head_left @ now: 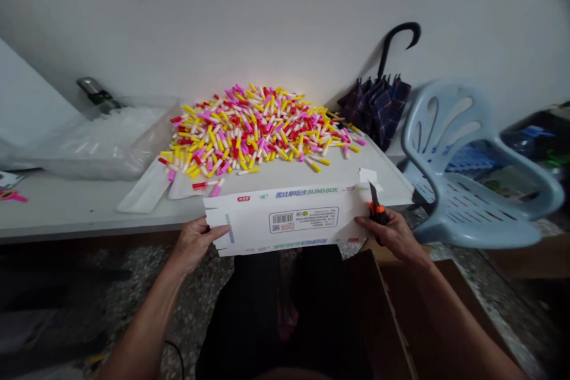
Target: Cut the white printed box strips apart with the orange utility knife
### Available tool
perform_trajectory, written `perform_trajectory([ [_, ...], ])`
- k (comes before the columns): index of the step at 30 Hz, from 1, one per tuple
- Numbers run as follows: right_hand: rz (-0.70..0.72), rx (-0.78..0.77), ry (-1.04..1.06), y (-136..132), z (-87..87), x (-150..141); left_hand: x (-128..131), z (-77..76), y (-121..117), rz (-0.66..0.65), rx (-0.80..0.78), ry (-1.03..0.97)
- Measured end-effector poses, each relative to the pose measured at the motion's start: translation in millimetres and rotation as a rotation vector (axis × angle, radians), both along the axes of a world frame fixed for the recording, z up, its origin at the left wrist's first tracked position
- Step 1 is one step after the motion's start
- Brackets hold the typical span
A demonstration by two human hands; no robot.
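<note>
A flat white printed box (249, 222) with a barcode panel and "BLIND BOX" lettering spans the space between my hands, above my lap at the table's front edge. My left hand (196, 243) pinches its left end, thumb on top. At the right end, my right hand (394, 234) grips the box with the thumb and also holds a utility knife (377, 214). The knife is black and orange, its blade pointing up and away from me. Behind the box lies a large heap of small tubes (258, 130) in yellow, red, pink and white.
On the white table (289, 175), a clear plastic bag (102, 142) lies to the left. A folded umbrella (378, 101) leans on the wall, beside a light-blue plastic chair (481, 190). An open cardboard box (378, 309) stands below my right arm.
</note>
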State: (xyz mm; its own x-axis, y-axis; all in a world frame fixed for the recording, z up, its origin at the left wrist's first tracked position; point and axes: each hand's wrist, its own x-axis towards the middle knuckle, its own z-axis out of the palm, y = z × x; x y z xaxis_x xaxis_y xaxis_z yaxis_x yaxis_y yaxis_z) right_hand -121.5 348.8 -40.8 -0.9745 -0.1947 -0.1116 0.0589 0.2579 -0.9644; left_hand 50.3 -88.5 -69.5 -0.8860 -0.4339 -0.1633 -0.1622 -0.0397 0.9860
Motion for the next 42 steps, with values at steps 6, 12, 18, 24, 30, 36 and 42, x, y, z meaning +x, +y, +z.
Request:
perform_trajectory([
  [6,-0.131,0.011,0.145,-10,13.5,-24,-4,42.1,7,0.213,-0.436,0.235],
  [12,-0.226,0.049,0.363,-18,9.4,-48,-20,53.5,-7,0.12,-0.623,0.559],
  [18,-0.181,0.095,0.351,-3,-38.5,-25,-21,-23.5,-39,-0.089,-0.635,0.425],
  [24,0.137,0.361,0.641,6,-36.7,-15,-23,-58.4,-55,-0.234,-0.702,0.342],
  [30,0.571,0.597,0.929,-37,-28.0,-35,-28,-51.0,-64,-0.383,-0.798,0.236],
  [36,0.762,0.665,1.015,-86,-40.7,-53,-26,-53.6,-67,-0.443,-0.835,0.177],
  [42,0.81,0.72,1.055,-95,-52.6,-50,-20,-29.0,-82,-0.55,-1.127,0.051],
])
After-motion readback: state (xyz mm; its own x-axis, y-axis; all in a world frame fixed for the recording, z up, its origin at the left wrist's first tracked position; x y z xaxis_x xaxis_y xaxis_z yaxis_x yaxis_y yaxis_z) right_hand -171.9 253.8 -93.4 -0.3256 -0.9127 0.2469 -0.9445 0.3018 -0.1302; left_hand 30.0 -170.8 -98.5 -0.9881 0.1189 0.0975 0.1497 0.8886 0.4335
